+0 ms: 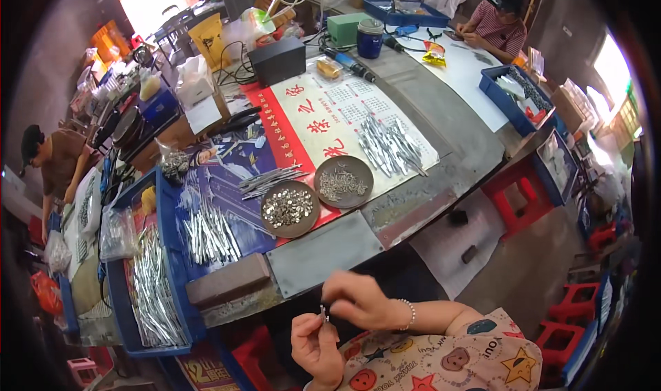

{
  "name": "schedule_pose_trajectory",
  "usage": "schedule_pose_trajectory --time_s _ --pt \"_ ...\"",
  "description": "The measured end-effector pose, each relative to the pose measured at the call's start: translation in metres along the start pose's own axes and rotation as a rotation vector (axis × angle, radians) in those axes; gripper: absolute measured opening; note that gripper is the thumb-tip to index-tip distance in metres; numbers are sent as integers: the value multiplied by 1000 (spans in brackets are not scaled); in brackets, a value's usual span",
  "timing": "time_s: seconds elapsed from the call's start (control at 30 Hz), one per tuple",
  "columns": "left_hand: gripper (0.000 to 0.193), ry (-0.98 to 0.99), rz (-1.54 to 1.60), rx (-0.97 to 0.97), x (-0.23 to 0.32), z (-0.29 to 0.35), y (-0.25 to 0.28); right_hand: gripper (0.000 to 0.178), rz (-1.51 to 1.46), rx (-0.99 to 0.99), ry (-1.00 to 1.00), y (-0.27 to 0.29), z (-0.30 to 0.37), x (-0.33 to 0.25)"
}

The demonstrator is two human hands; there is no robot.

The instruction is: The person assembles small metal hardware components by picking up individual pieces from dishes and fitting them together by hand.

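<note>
In front of my body, below the table's near edge, my left hand [317, 350] pinches a small silvery metal piece [323, 313] upright between thumb and fingertips. My right hand [359, 301], with a beaded bracelet at its wrist, is curled over the same piece from the right. Its fingertips meet the piece, though their exact grip is partly hidden. Beyond my hands, a round dish [308, 220] holds many small shiny metal discs. Touching it on the right is another dish [363, 173] with fine, thin metal parts. Slim silver rods [270, 180] lie in a pile behind the first dish.
More rods lie at the left [210, 234] and on the calendar sheet [391, 146]. A blue tray [165, 219] of rods borders the left side. A brown block [229, 281] sits at the near edge. Two other people work at far left [60, 160] and far right [506, 29].
</note>
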State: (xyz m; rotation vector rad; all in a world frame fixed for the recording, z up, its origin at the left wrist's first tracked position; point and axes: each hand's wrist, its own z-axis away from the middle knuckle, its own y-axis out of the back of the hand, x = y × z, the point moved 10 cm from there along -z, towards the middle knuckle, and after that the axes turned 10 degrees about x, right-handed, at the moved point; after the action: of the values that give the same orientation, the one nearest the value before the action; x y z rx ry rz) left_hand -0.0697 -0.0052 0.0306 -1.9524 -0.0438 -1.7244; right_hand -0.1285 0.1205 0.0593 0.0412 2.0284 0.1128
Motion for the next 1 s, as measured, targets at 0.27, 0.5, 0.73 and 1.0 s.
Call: schedule_pose_trajectory --time_s 0.27,0.5,0.73,1.0 --pt "14 52 -27 -14 -5 3 -3 37 -49 -174 21 -23 6 -7" --pt "14 -2 16 -41 1 7 -2 14 -53 -143 -186 -16 -4 -11" --pt "20 13 14 -43 -2 11 0 68 -137 -36 141 -10 9 -37" --pt "18 167 16 -25 -4 3 -8 65 -141 52 -94 -5 10 14"
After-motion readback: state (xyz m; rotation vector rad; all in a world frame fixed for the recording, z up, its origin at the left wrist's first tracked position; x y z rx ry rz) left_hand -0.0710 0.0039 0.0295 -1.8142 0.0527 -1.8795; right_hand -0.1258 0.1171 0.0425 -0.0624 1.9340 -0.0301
